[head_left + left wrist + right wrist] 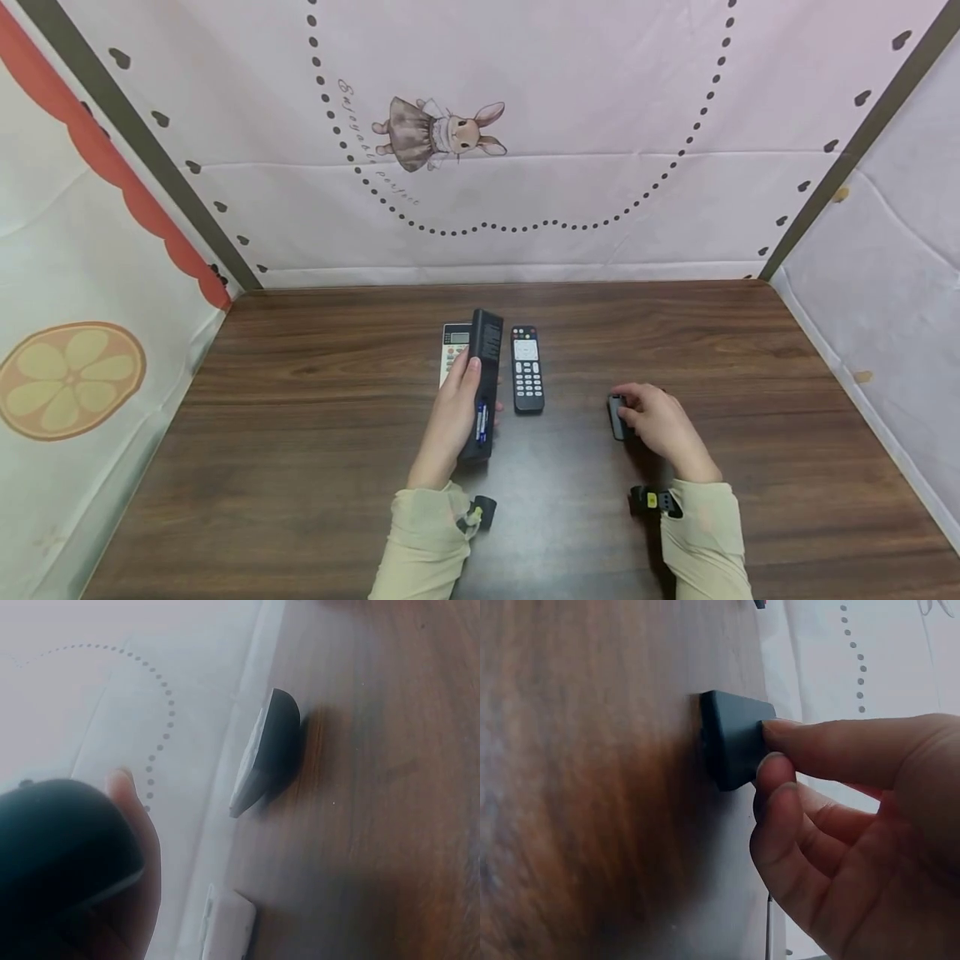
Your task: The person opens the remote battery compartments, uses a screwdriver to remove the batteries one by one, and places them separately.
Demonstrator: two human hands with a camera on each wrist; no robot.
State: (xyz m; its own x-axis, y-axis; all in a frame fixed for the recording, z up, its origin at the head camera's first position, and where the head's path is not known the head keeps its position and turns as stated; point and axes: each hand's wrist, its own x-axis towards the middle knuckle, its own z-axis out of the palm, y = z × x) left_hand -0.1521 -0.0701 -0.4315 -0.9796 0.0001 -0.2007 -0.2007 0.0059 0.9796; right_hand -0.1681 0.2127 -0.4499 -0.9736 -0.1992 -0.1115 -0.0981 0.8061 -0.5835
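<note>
My left hand point(450, 417) grips a black remote control point(487, 346), tilted up off the table with its back in sight. Blue batteries point(482, 423) show in its uncovered compartment. In the left wrist view the remote's dark end point(60, 840) blurs at the left, beside a finger point(139, 832). Farther right, my right hand point(660, 423) pinches a small dark battery cover point(617, 417) at the tabletop. The right wrist view shows the thumb against the cover's face point(739, 735), with the other fingers curled beside it; the cover's far edge is partly hidden.
A dark remote control with white buttons point(528, 371) lies right of the held one. A white remote with a small screen point(453, 342) lies behind it, partly covered. The brown wooden table point(315, 433) ends at printed cloth walls point(600, 100) at the back and sides.
</note>
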